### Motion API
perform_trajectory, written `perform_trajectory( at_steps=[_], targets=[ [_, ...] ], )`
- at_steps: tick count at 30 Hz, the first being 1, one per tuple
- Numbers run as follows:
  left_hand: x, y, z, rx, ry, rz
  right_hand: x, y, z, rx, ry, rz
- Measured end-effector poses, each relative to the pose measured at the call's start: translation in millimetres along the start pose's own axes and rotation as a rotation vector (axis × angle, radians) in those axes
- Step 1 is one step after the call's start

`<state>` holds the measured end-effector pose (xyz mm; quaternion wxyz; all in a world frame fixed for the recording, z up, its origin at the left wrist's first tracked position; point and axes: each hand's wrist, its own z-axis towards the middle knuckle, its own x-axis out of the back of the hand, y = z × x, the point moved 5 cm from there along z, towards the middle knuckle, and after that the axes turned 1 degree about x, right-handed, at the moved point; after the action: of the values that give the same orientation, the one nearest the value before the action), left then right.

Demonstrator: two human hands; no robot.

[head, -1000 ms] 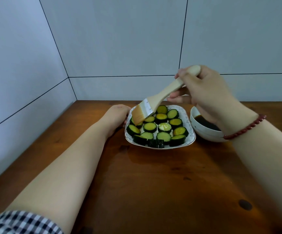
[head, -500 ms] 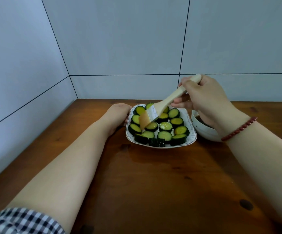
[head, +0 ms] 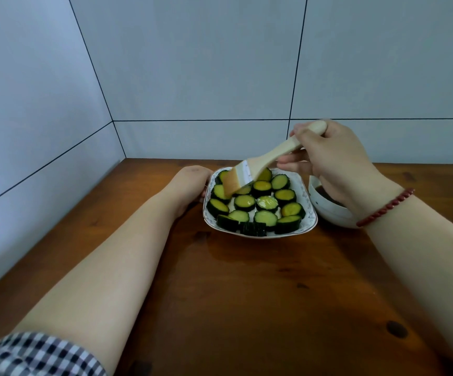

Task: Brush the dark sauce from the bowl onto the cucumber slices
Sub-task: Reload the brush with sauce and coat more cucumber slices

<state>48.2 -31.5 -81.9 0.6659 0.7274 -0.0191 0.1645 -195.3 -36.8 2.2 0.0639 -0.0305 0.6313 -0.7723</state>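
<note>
Your right hand has its fingers curled round the upper end of the wooden pastry brush. Its handle slants down and to your left, so the bristles touch the cucumber slices at the far left of the white plate. The other slices lie back toward your wrist along that slant, so the next stroke is probably a pull along the handle's axis. The bowl holding the dark sauce sits just right of the plate, partly under your right hand. Your left hand rests against the plate's left rim on the table; whether its fingers grip the rim cannot be told.
</note>
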Motion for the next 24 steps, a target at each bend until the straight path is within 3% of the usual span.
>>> perform_trajectory(
  at_steps=[3,7,13,21,24],
  targets=[
    [1,-2,1,0.014,0.010,-0.024,-9,6,-3,-0.056,-0.066,0.075],
    [2,-2,2,0.025,0.020,-0.013,-6,6,-1,-0.030,-0.048,-0.067],
    [1,-1,1,0.016,0.006,-0.029,16,-25,3,0.176,0.090,-0.172],
    [0,1,-1,0.016,0.009,-0.003,-11,-38,-19,0.349,-0.081,-0.430],
    [1,1,-1,0.016,0.016,-0.001,-18,-46,-29,0.424,-0.133,-0.402]
  ],
)
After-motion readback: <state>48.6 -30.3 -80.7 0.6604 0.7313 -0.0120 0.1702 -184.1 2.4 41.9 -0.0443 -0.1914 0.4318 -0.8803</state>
